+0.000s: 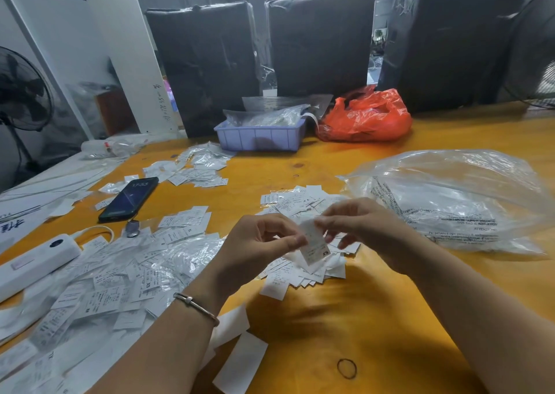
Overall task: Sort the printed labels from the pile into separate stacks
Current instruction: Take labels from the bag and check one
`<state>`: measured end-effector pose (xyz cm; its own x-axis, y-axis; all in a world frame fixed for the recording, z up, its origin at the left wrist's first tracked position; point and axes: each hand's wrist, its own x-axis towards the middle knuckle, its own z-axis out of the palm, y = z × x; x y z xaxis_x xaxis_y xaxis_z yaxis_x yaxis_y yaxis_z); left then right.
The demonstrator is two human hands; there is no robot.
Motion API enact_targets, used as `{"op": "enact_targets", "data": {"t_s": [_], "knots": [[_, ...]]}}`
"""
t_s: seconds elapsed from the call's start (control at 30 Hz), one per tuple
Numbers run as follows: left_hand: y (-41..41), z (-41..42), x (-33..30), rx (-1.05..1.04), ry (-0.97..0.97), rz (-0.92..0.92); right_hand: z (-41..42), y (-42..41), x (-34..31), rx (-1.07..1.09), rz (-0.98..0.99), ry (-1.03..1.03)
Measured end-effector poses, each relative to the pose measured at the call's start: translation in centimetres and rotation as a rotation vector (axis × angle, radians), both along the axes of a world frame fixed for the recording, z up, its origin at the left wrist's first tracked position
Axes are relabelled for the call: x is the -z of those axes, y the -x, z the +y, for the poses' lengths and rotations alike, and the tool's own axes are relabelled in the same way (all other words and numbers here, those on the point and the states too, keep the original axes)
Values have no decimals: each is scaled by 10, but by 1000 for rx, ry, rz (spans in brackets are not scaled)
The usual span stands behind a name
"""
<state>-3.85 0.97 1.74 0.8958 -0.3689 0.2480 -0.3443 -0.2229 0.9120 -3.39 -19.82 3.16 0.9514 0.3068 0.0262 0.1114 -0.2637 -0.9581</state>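
The left hand (261, 240) and the right hand (357, 225) meet above the middle of the bench (375, 303), and both pinch one small white label (313, 243) between thumb and fingertips. The left grips its left edge, the right its top; the label hangs tilted, with "XS" printed near its lower corner. A thin bracelet (196, 303) circles the left wrist.

Directly beneath the hands lies a heap of labels (300, 273), spreading toward the far side. A much larger pile (105, 282) covers the bench to the left, mixed with bits of clear plastic. Beside that pile rest a white power bank (36, 258) and a dark phone (129, 200). A smaller scatter of labels (195, 171) lies farther back, near a lilac tray (259, 138) and a red plastic bag (366, 117). A big clear plastic bag (450, 201) sits to the right of the hands. A rubber band (347, 368) lies near the front edge.
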Motion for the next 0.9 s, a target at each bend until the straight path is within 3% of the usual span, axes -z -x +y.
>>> {"op": "enact_targets", "data": {"t_s": [0.1,0.27,0.5,0.63,0.77,0.9], "knots": [[1,0,0,8,-23,-13,3,1,4,-75,82,-35],[0,-1,2,-24,-33,-15,3,0,5,-15,75,-81],[-3,0,3,-129,40,-29,-7,-11,6,263,11,-390],[-3,2,3,-138,120,-9,-11,-13,10,375,-172,-389],[-3,2,2,-117,177,6,-7,-9,5,297,-301,-284],[-1,1,2,-87,168,-11,0,-4,4,39,-174,-173]]}}
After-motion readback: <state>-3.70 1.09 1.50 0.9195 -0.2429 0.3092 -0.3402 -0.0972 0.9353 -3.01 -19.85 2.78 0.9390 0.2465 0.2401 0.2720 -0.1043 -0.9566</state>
